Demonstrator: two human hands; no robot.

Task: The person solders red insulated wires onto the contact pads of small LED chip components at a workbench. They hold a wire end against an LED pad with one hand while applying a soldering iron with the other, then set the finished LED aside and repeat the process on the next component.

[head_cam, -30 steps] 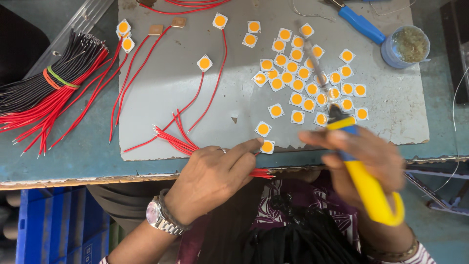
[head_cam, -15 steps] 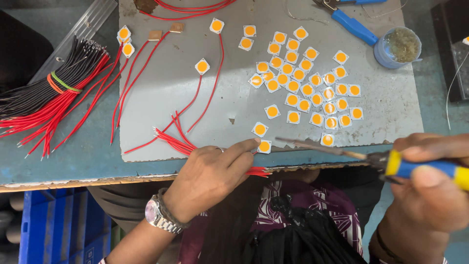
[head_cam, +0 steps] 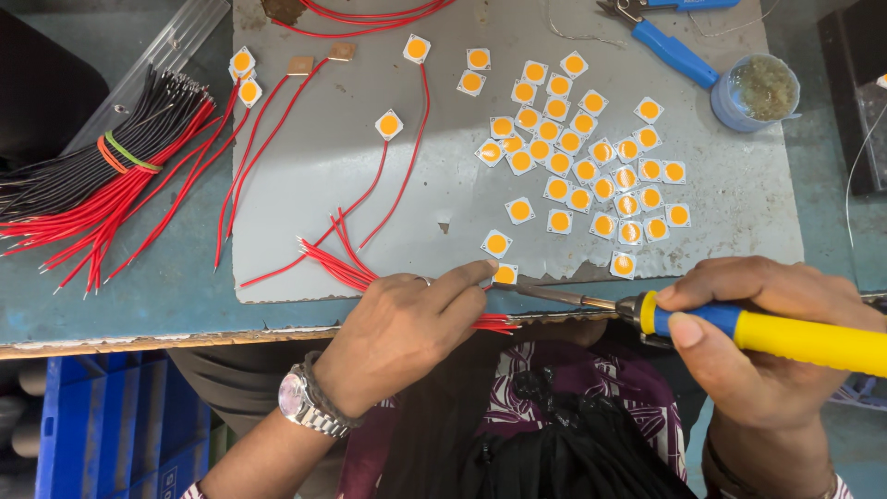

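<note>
My left hand (head_cam: 407, 323) pinches a bunch of short red wires (head_cam: 346, 263) at the near edge of the grey mat (head_cam: 370, 203), index fingertip beside a small square chip with an orange round centre (head_cam: 504, 273). My right hand (head_cam: 767, 342) grips a soldering iron with a yellow and blue handle (head_cam: 795, 334); its metal tip (head_cam: 517, 287) points left and meets that chip. Several more of the same chips (head_cam: 591, 157) lie scattered on the mat beyond.
A banded bundle of black and red wires (head_cam: 83, 194) lies at the left on the blue-green bench. Chips with red wires attached (head_cam: 389, 124) sit mid-mat. Blue-handled pliers (head_cam: 670, 42) and a small blue pot (head_cam: 756, 91) stand far right. A blue crate (head_cam: 102, 425) is below.
The soldering iron swung from upright over the chips down to lie level, tip now at the chip by my left fingers. My left hand stayed put.
</note>
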